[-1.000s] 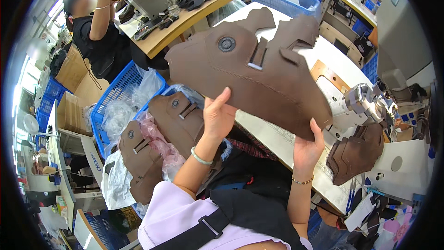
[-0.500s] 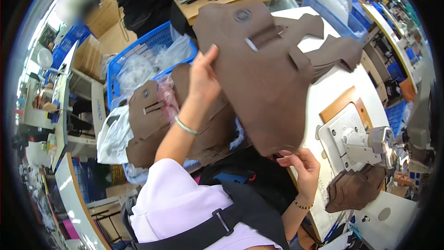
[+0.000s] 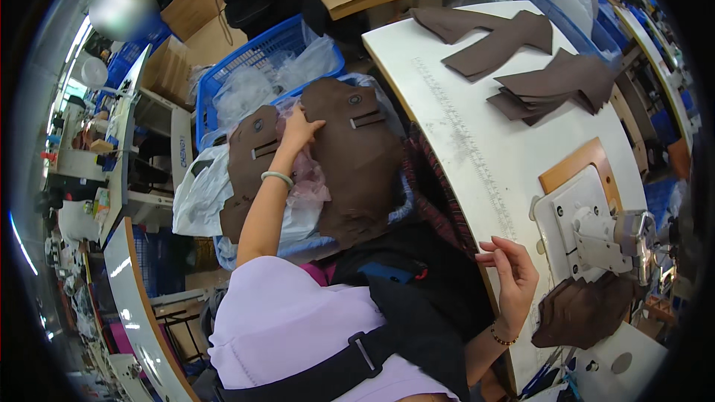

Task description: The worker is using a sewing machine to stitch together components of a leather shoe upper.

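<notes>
My left hand (image 3: 299,132) rests at the left edge of a large brown leather-like panel (image 3: 357,160), thumb spread away from the fingers. The panel lies on a pile in a lined blue basket (image 3: 406,197); it has a round emblem and a slot near its far end. A second pile of similar brown panels (image 3: 249,145) sits to its left, with crumpled pink plastic film (image 3: 307,182) between the two. My right hand (image 3: 514,279) hovers by the near edge of the white table (image 3: 462,126), fingertips drawn together; whatever they hold, if anything, is too small to make out.
On the table lie crossed brown strips (image 3: 495,41) and a stack of brown pieces (image 3: 555,89). A sewing machine (image 3: 596,238) stands at the right, brown pieces (image 3: 581,313) beside it. Behind are a blue crate of clear plastic (image 3: 261,78) and a co-worker (image 3: 253,0).
The large brown panel has gone from in front of me down onto the basket pile at the left, my left hand moving with it. My right hand has let it go and shifted slightly right.
</notes>
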`<control>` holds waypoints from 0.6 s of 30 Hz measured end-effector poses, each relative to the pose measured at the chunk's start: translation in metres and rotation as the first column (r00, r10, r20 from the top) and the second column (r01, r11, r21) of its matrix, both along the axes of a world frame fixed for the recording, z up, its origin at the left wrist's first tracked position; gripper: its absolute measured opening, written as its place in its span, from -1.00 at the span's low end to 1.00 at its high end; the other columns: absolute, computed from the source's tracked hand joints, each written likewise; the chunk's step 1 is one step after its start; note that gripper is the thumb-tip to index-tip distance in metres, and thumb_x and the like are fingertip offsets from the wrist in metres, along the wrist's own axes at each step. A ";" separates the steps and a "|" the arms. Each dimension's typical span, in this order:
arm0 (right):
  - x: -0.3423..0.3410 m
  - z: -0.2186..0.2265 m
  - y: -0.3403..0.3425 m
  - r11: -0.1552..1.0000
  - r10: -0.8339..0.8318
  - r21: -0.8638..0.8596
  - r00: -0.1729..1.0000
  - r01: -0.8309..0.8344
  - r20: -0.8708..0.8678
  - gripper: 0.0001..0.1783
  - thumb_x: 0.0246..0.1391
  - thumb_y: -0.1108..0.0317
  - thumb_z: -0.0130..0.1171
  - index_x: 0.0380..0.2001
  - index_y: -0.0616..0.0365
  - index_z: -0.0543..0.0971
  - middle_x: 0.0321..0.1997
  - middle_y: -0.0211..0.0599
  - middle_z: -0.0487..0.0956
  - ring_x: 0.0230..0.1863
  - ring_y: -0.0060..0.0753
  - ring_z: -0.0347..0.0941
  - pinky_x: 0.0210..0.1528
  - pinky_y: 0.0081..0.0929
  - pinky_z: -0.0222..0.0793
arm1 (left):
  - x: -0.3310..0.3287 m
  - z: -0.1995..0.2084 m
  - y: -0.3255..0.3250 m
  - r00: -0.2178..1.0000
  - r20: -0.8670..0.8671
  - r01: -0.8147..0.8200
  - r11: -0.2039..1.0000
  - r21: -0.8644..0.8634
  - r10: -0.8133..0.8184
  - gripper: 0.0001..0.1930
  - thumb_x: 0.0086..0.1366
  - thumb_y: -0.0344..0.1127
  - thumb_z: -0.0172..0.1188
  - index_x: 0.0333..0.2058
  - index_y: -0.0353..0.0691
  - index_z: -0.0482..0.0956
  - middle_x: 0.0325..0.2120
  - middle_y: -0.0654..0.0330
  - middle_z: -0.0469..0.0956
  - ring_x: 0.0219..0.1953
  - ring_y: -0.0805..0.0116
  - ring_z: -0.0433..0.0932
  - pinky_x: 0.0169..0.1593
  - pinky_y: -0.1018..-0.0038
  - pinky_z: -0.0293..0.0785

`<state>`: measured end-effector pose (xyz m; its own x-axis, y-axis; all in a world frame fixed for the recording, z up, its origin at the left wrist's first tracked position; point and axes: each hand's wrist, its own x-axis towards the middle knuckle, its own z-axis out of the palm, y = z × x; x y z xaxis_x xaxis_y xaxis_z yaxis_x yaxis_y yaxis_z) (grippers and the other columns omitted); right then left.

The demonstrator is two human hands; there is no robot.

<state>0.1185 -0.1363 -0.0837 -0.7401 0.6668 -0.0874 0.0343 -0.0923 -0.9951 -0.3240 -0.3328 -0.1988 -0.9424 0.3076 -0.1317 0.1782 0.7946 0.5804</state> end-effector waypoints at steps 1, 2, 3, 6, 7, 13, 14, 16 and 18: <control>0.007 0.002 0.000 0.998 -0.046 0.033 0.999 0.046 -0.005 -0.77 0.23 0.54 0.02 -0.07 0.38 0.50 -0.17 -0.06 0.62 -0.23 -0.38 0.59 -0.12 -0.54 0.49 | 0.000 0.005 0.009 0.973 -0.225 0.035 0.996 -0.082 -0.053 -0.41 0.06 -0.16 0.39 -0.04 -0.39 0.37 -0.28 -0.17 0.60 -0.20 -0.01 0.62 -0.15 0.16 0.53; 0.015 0.003 -0.002 0.997 -0.064 0.031 0.998 0.064 0.007 -0.77 0.23 0.54 0.02 -0.07 0.38 0.50 -0.17 -0.06 0.62 -0.23 -0.38 0.59 -0.12 -0.54 0.49 | 0.004 0.010 0.013 0.890 -0.429 0.052 0.969 -0.243 -0.156 -0.45 0.04 -0.11 0.39 -0.09 -0.36 0.46 -0.31 -0.13 0.62 -0.22 -0.14 0.60 -0.15 0.07 0.51; 0.025 0.005 -0.003 0.985 -0.146 0.091 0.989 0.143 0.026 -0.77 0.22 0.55 0.02 -0.08 0.39 0.50 -0.18 -0.05 0.62 -0.24 -0.38 0.59 -0.13 -0.54 0.49 | 0.000 0.018 0.021 0.886 -0.431 0.071 0.969 -0.236 -0.170 -0.45 0.04 -0.11 0.39 -0.09 -0.36 0.46 -0.31 -0.13 0.62 -0.22 -0.14 0.60 -0.15 0.07 0.51; 0.061 0.008 -0.011 0.913 -0.339 0.260 0.939 0.314 0.058 -0.78 0.22 0.56 0.01 -0.09 0.39 0.50 -0.20 -0.04 0.61 -0.27 -0.37 0.59 -0.15 -0.52 0.49 | -0.020 0.046 0.025 0.911 -0.332 0.045 0.859 -0.510 -0.245 -0.53 0.05 -0.06 0.36 -0.18 -0.31 0.57 -0.30 -0.11 0.63 -0.19 -0.11 0.61 -0.15 0.09 0.51; 0.076 0.010 -0.014 0.837 -0.461 0.367 0.884 0.406 0.074 -0.78 0.22 0.56 0.00 -0.09 0.39 0.50 -0.21 -0.03 0.61 -0.29 -0.37 0.59 -0.17 -0.52 0.49 | -0.033 0.058 0.021 0.923 -0.328 -0.005 0.845 -0.535 -0.202 -0.53 0.04 -0.02 0.34 -0.20 -0.28 0.60 -0.27 -0.10 0.62 -0.17 -0.09 0.60 -0.14 0.11 0.50; 0.153 0.026 -0.021 0.432 -0.889 0.576 0.437 0.694 0.139 -0.68 0.33 0.41 -0.10 0.06 0.31 0.47 -0.16 -0.14 0.60 -0.27 -0.45 0.53 -0.10 -0.49 0.46 | -0.072 0.089 -0.033 0.932 -0.345 -0.119 0.810 -0.574 -0.108 -0.52 0.02 0.06 0.31 -0.22 -0.21 0.63 -0.21 -0.07 0.62 -0.12 -0.05 0.59 -0.09 0.13 0.49; 0.159 0.026 -0.020 0.426 -0.880 0.566 0.468 0.705 0.080 -0.68 0.33 0.41 -0.10 0.05 0.32 0.47 -0.15 -0.13 0.60 -0.26 -0.47 0.52 -0.10 -0.51 0.46 | -0.072 0.090 -0.032 0.938 -0.339 -0.131 0.827 -0.546 -0.075 -0.57 0.05 0.04 0.29 -0.25 -0.20 0.63 -0.20 -0.03 0.63 -0.07 -0.04 0.57 -0.02 0.15 0.47; 0.167 0.027 -0.015 0.348 -0.908 0.612 0.418 0.710 0.031 -0.68 0.33 0.42 -0.09 0.06 0.33 0.46 -0.08 -0.11 0.59 -0.20 -0.47 0.52 -0.05 -0.56 0.43 | -0.065 0.092 -0.018 0.931 -0.345 -0.085 0.852 -0.517 -0.117 -0.57 0.07 0.01 0.29 -0.22 -0.20 0.64 -0.22 -0.02 0.63 -0.08 -0.01 0.58 -0.03 0.19 0.48; 0.169 0.026 -0.008 0.331 -0.910 0.590 0.415 0.736 -0.009 -0.69 0.32 0.44 -0.07 0.07 0.30 0.46 -0.03 -0.13 0.57 -0.14 -0.44 0.52 -0.02 -0.52 0.41 | -0.052 0.095 0.013 0.922 -0.330 0.062 0.917 -0.393 -0.203 -0.57 0.09 -0.01 0.28 -0.19 -0.21 0.64 -0.23 -0.02 0.64 -0.10 0.01 0.59 -0.05 0.21 0.48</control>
